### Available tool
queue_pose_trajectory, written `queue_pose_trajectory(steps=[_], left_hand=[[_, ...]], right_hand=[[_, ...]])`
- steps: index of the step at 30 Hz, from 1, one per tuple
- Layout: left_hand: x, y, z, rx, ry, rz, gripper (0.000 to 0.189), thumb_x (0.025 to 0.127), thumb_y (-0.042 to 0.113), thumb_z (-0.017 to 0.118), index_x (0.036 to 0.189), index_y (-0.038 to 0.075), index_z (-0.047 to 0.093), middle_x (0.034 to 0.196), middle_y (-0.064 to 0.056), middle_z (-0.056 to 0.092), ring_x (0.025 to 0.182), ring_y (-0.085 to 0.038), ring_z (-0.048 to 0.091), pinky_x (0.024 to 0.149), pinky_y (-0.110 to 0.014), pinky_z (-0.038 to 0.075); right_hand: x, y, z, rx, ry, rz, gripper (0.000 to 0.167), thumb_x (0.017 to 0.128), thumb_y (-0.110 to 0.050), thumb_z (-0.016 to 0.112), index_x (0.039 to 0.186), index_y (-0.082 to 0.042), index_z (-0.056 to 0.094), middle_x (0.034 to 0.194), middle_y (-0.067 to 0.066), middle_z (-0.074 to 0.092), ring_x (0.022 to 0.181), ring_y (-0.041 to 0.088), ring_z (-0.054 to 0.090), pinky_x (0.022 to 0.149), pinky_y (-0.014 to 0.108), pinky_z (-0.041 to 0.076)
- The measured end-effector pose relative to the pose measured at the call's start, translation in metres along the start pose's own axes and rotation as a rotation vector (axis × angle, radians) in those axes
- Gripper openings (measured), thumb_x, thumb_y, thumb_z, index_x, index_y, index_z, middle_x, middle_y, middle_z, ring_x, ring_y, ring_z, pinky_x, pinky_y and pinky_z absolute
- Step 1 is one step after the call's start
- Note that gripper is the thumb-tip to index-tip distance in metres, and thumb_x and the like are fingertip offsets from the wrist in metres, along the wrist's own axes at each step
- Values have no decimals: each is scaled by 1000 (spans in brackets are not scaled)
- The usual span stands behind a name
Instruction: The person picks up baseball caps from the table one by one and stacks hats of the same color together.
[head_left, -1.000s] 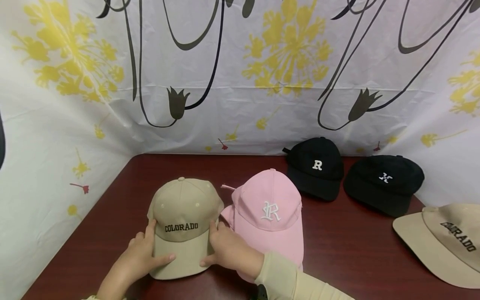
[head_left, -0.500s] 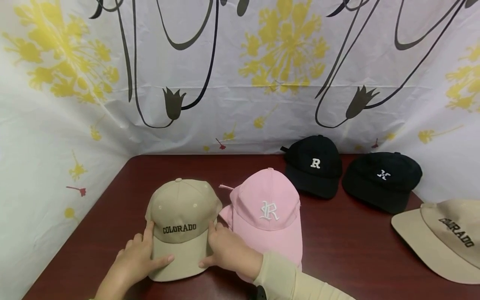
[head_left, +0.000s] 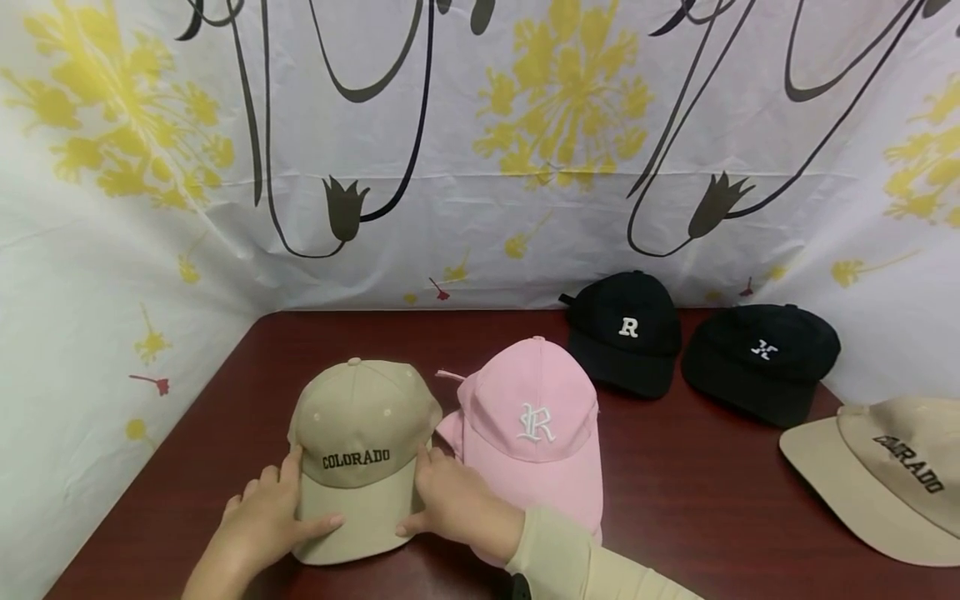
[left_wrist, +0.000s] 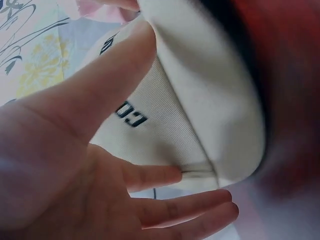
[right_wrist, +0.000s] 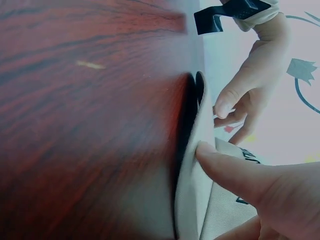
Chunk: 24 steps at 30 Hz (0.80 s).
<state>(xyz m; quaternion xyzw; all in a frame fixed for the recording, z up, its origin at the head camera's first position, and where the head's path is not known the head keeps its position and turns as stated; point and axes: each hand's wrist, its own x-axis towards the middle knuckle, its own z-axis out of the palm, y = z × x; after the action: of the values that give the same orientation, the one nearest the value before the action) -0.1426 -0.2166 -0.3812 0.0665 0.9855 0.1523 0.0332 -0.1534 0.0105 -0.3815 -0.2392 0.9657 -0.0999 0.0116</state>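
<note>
A beige baseball cap lettered COLORADO stands on the dark red table, its brim toward me. On its left side, my left hand touches the crown's lower edge with the index finger and lays its thumb on the brim. In the left wrist view the fingers lie straight. From the other side my right hand touches the cap, index finger at the crown's base and thumb on the brim. That thumb presses the brim's edge in the right wrist view. The right hand's other fingers are mostly hidden.
A pink cap stands right beside the beige one, partly behind my right forearm. Two black caps sit at the back right. Another beige cap lies at the right edge. A patterned white cloth hangs behind the table.
The head view has shifted slightly, moving the scene a little left. Both hands stay on the beige cap in nearly the same pose.
</note>
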Motion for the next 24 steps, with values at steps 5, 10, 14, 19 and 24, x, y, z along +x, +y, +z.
queue_pose_trajectory(steps=[5, 10, 14, 19, 24], left_hand=[[-4, 6, -9, 26, 150, 57, 103, 65, 57, 73, 134, -7, 32, 109, -30, 49, 95, -49, 49, 74, -62, 35], [-6, 23, -19, 60, 322, 178, 93, 64, 46, 78, 130, -6, 39, 101, -24, 53, 86, -42, 53, 71, -55, 41], [-5, 39, -25, 44, 371, 241, 89, 61, 40, 82, 126, -5, 42, 102, -23, 55, 87, -42, 54, 69, -54, 42], [-3, 56, -28, 1, 372, 293, 87, 61, 38, 83, 127, -2, 44, 110, -20, 54, 96, -40, 52, 75, -55, 41], [0, 69, -30, -3, 417, 364, 85, 61, 38, 83, 129, 1, 46, 109, -16, 54, 102, -35, 50, 76, -53, 41]], right_hand=[[-3, 5, -6, 55, 16, -30, 94, 63, -49, 78, 129, 8, 42, 92, 8, 56, 75, 13, 54, 67, 26, 48], [-7, 14, -22, 186, 32, -141, 74, 68, -38, 78, 121, 4, 50, 77, -1, 53, 66, 6, 47, 62, 19, 43], [-14, 22, -34, 372, -9, -208, 58, 73, -32, 76, 119, -4, 55, 82, -3, 61, 72, 2, 51, 68, 16, 42], [-24, 30, -48, 479, -30, -160, 60, 76, -30, 74, 125, -4, 54, 100, 4, 64, 84, 5, 57, 76, 20, 45], [-33, 38, -58, 491, -8, -124, 64, 77, -33, 73, 126, 3, 52, 113, 9, 60, 97, 15, 58, 81, 26, 46]])
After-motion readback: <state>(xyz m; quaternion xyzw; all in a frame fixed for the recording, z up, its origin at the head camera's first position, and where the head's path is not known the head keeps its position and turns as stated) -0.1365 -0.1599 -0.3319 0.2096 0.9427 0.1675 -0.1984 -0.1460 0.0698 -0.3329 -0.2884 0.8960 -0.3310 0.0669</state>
